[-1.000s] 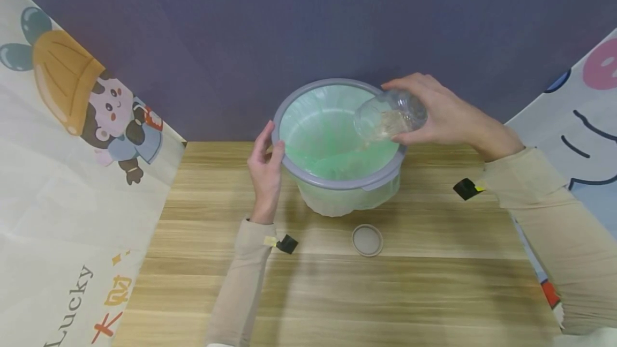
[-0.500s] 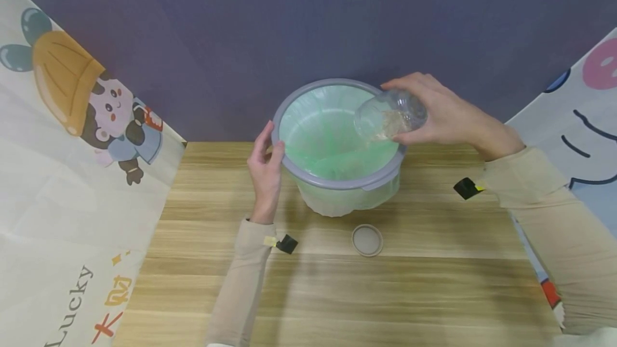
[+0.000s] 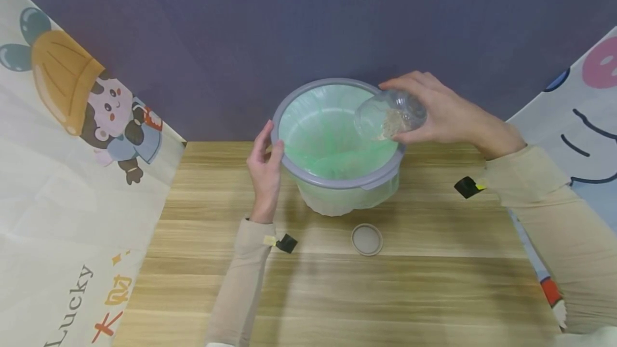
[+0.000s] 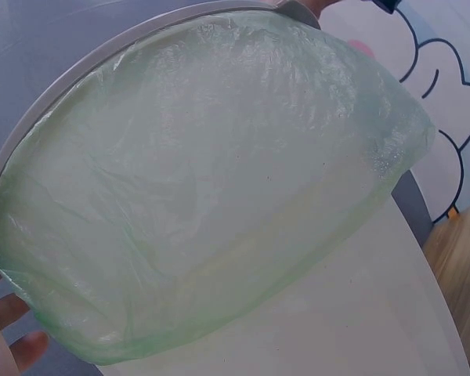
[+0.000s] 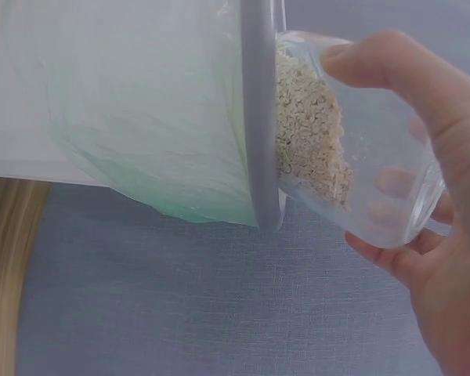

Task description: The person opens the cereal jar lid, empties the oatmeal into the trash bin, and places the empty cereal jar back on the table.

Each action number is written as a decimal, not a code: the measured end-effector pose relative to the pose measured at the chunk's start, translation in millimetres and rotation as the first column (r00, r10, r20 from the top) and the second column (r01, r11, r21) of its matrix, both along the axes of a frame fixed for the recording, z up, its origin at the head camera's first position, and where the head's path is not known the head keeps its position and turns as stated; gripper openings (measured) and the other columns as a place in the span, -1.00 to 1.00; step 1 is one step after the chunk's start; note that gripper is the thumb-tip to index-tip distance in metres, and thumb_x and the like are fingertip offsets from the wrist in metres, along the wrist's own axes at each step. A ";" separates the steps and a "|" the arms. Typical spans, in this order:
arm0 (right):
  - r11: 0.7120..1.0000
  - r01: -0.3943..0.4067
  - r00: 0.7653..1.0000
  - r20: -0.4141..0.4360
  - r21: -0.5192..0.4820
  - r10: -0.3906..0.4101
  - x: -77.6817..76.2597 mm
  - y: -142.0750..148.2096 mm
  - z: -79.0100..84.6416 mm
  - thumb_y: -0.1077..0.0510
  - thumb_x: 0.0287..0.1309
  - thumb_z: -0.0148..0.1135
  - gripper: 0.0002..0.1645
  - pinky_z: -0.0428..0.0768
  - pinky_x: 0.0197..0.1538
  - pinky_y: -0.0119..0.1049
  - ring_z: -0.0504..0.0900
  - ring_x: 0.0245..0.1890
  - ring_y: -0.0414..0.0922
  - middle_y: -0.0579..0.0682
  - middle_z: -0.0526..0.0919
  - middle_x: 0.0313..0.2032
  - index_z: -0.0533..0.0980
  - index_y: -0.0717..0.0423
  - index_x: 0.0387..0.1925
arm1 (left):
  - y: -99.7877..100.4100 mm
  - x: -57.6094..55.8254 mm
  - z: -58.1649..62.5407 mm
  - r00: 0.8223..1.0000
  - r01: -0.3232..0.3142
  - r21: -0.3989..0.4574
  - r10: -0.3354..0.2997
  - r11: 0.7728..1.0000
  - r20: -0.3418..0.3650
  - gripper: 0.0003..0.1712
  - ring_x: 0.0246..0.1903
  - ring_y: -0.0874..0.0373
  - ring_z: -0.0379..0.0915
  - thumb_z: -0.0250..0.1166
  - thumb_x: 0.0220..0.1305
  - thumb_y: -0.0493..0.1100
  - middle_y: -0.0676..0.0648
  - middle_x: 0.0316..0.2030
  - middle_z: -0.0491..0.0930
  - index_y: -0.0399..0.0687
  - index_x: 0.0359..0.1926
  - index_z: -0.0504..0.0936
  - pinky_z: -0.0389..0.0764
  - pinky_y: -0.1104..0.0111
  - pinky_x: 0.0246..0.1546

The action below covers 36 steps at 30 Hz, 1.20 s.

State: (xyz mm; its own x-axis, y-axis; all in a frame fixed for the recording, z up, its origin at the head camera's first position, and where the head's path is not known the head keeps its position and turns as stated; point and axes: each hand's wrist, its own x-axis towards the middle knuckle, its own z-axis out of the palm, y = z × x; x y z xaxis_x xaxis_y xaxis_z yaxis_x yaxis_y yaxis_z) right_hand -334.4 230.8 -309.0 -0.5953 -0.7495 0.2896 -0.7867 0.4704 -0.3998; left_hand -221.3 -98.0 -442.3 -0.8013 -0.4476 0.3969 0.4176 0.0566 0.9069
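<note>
My right hand (image 3: 434, 108) grips a clear jar (image 5: 384, 172) tipped on its side, its mouth over the right side of a trash can's grey rim (image 3: 337, 182). Pale oat flakes (image 5: 309, 129) lie heaped along the jar's lower wall, reaching toward the mouth. A thin green bag (image 4: 180, 180) lines the trash can and hangs down over its outside. At the can's left side, my left hand (image 3: 266, 175) holds the rim, thumb and forefinger against it. The other left fingers (image 4: 27, 348) show beside the bag in the left wrist view.
A small round lid (image 3: 367, 239) lies on the wooden table (image 3: 409, 293) in front of the trash can. A dark blue-grey panel (image 3: 308, 20) stands right behind it. Printed cartoon sheets flank the table, left (image 3: 53, 175) and right (image 3: 544, 117).
Flakes seen falling from the jar's mouth a second ago no longer show, and the heap inside sits farther back from the mouth. Both hands stay nearly in place.
</note>
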 end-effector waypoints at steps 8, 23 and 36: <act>1.000 -0.001 1.000 -0.027 0.012 0.002 -0.3 -0.5 0.2 0.13 -0.26 0.72 0.15 0.41 0.18 0.30 0.33 0.24 0.15 0.21 0.43 0.30 0.38 -0.01 0.45 | -0.2 -0.9 0.8 1.000 -0.004 -0.013 0.004 1.000 -0.006 -0.43 0.14 0.08 0.53 0.24 0.44 -0.17 -0.06 0.37 0.51 -0.15 0.42 0.49 0.71 0.46 -0.11; 0.999 -0.040 0.997 -0.062 0.027 0.042 -0.3 -2.8 -0.3 0.14 -0.29 0.73 0.15 0.43 0.12 0.25 0.35 0.21 0.19 0.24 0.44 0.28 0.40 0.02 0.44 | -0.6 -0.3 -0.3 1.000 -0.011 -0.026 0.011 1.000 0.006 -0.43 0.14 0.08 0.54 0.23 0.44 -0.14 -0.03 0.36 0.52 -0.11 0.42 0.49 0.70 0.45 -0.09; 0.998 -0.034 0.999 -0.019 0.053 0.035 2.4 -6.7 1.2 0.14 -0.26 0.73 0.18 0.43 0.13 0.31 0.32 0.24 0.19 0.20 0.43 0.30 0.37 -0.05 0.47 | -0.8 1.0 0.5 1.000 0.004 0.002 -0.004 1.000 0.006 -0.44 0.05 -0.04 0.59 0.23 0.44 -0.20 -0.09 0.35 0.52 -0.13 0.42 0.49 0.75 0.44 -0.14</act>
State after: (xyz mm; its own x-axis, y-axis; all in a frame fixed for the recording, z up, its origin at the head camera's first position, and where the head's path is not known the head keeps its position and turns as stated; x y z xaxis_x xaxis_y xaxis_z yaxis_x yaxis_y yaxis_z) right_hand -332.0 224.1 -307.9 -0.5630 -0.7842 0.2608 -0.8107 0.4627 -0.3587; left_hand -220.3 -98.8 -441.8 -0.8054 -0.4455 0.3910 0.4120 0.0535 0.9096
